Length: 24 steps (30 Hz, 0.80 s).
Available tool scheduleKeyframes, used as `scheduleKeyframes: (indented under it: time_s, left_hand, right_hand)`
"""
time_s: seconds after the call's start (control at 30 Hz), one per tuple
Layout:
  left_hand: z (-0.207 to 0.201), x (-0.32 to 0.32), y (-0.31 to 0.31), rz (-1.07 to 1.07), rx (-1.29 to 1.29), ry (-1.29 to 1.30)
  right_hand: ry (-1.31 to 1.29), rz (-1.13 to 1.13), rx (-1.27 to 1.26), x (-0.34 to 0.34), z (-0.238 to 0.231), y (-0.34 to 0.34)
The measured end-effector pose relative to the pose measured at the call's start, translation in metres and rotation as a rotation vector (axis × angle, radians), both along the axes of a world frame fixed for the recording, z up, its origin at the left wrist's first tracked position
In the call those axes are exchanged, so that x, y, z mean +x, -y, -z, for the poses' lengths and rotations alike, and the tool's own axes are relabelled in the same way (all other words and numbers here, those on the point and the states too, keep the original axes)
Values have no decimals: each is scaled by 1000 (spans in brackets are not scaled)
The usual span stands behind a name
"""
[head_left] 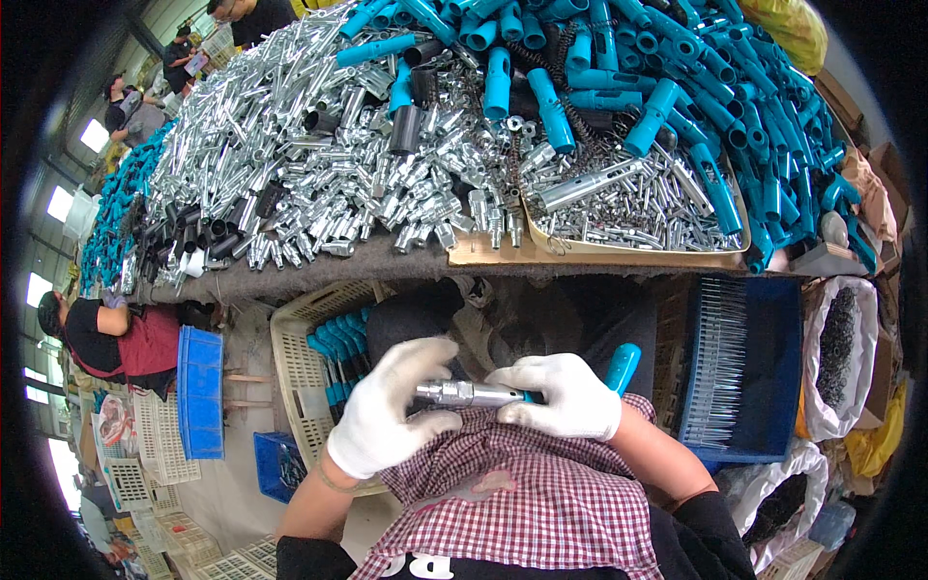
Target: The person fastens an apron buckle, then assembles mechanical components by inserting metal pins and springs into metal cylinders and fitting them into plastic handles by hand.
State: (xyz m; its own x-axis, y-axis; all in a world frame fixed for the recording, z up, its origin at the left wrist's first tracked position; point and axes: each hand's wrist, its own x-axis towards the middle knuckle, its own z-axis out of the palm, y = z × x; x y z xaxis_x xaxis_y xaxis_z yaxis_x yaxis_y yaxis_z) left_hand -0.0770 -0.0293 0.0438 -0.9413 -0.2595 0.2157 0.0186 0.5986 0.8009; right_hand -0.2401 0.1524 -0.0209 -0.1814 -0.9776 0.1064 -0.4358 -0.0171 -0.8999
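In my right hand (563,396) is a metal tool (471,393) with a silver barrel and blue parts, held across my lap; my gloved fingers close around it. A blue end (624,365) sticks out past that hand, apparently part of the same tool. My left hand (391,406), also in a white glove, is at the barrel's left tip. Its thumb and fingers are spread apart around the tip, with a gap between them. Under both hands lies a checked apron (532,503).
A workbench (387,271) before me bears heaped silver fittings (387,184), blue tubes (667,106) and a tray (638,257) of small metal parts. Left stands a crate (295,338) of blue-handled pieces; right, a blue bin (773,387) of thin rods. Other people (92,329) work at left.
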Motion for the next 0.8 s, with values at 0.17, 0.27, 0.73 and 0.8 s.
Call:
scheduleKeyframes:
  time_s: [0.17, 0.27, 0.73, 0.8]
  left_hand:
    - [9, 10, 5, 7, -45, 96]
    - [0, 5, 3, 97, -55, 55]
    - [-3, 8, 1, 29, -40, 154]
    - [-11, 4, 3, 78, -51, 149]
  right_hand:
    - [-355, 144, -19, 12, -10, 1]
    - [-258, 99, -15, 7, -11, -1]
    - [-234, 71, 32, 6, -14, -4]
    - [-205, 36, 48, 1, -12, -3]
